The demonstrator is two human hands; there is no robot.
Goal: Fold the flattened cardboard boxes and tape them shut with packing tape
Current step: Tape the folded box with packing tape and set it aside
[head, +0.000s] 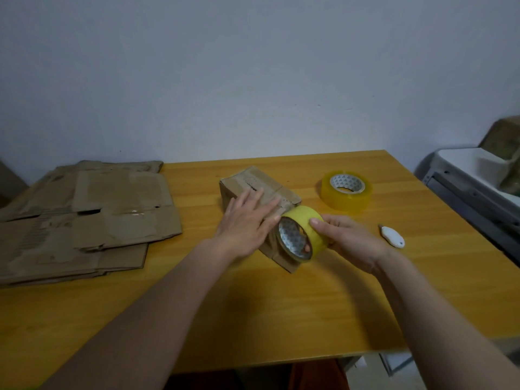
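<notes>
A small folded cardboard box [254, 182] lies on the wooden table [281, 305] near its middle. My left hand [247, 220] rests flat on the box's top with straight fingers. My right hand [349, 239] grips a yellow roll of packing tape [302, 232] held against the box's near right end. Whether a strip of tape runs onto the box I cannot tell. A stack of flattened cardboard boxes [84, 218] lies at the left of the table.
A second, larger roll of clear yellowish tape [346, 191] lies flat behind my right hand. A small white cutter [392, 235] lies to the right. A white and grey appliance [472, 175] stands beyond the table's right edge.
</notes>
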